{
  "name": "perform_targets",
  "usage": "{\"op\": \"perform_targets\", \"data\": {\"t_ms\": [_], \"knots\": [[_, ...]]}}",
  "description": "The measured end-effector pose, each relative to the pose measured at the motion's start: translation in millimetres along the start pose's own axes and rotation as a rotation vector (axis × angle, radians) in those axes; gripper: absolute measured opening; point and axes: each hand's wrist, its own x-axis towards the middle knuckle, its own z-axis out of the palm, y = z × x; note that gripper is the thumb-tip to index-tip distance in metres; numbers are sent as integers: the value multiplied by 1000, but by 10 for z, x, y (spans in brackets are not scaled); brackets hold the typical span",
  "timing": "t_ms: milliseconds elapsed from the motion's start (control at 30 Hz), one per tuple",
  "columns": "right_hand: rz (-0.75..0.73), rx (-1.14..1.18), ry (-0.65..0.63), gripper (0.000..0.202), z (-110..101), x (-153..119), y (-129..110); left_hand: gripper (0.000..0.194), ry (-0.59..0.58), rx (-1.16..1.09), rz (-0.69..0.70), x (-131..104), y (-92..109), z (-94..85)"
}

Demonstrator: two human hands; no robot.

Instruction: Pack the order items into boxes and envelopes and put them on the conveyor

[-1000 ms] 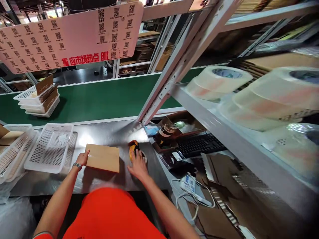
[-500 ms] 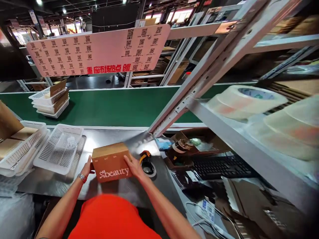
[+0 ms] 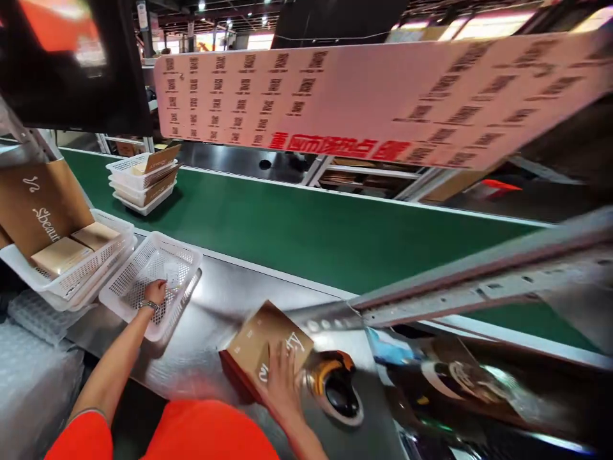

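Observation:
My left hand (image 3: 156, 292) reaches into a white perforated plastic basket (image 3: 115, 295), its fingers pinched at a clear plastic bag (image 3: 173, 273) lying there. The bag's contents are too blurred to make out. Flat on a brown cardboard box (image 3: 249, 338) with white lettering rests my right hand (image 3: 282, 377), fingers stretched out. The box sits turned at an angle on the metal table (image 3: 215, 287). Close by the right hand, to its right, lies a black and orange tape dispenser (image 3: 342, 390).
Stacked baskets (image 3: 71, 291) with small boxes and an upright carton stand at left, bubble wrap (image 3: 38, 377) below them. Behind the table runs a green conveyor belt (image 3: 268, 230) carrying another basket stack (image 3: 143, 185). A metal post (image 3: 479, 281) slants across the right side.
My left hand has let go of the box and moved left into the basket. The box has been set down and turned, with my right hand still on it. The view has swung left.

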Motion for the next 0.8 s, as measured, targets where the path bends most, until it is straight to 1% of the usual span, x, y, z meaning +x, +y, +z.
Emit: {"op": "perform_targets", "data": {"t_ms": [33,67,133,200,267,333,400,500,600,700,800], "knots": [[-60,-55,-26,105,73,-138,-14,36,-7,49,-2,93,-26,31],[-107,-98,-35,108,110,-220,-3,37,-22,96,4,170,-35,89],[-180,-148,-64,108,93,-219,97,43,-65,196,40,281,-16,259],[-215,-158,-138,105,2,-59,278,49,-116,286,98,345,19,453],[-232,-153,-243,107,-102,169,478,47,-168,359,152,378,37,616],[-220,-152,-310,110,-172,404,636,42,-214,417,196,387,19,714],[-198,-150,-339,110,-205,623,728,39,-250,460,233,358,-37,743],[-190,-137,-376,108,-240,906,771,38,-264,503,279,191,-162,707],[-207,-132,-427,111,-321,1095,747,42,-228,532,302,-122,-297,674],[-188,-132,-431,111,-412,1155,658,40,-208,508,305,-464,-431,704],[-145,-118,-407,112,-447,1116,519,29,-224,328,251,-728,-547,787]]}}
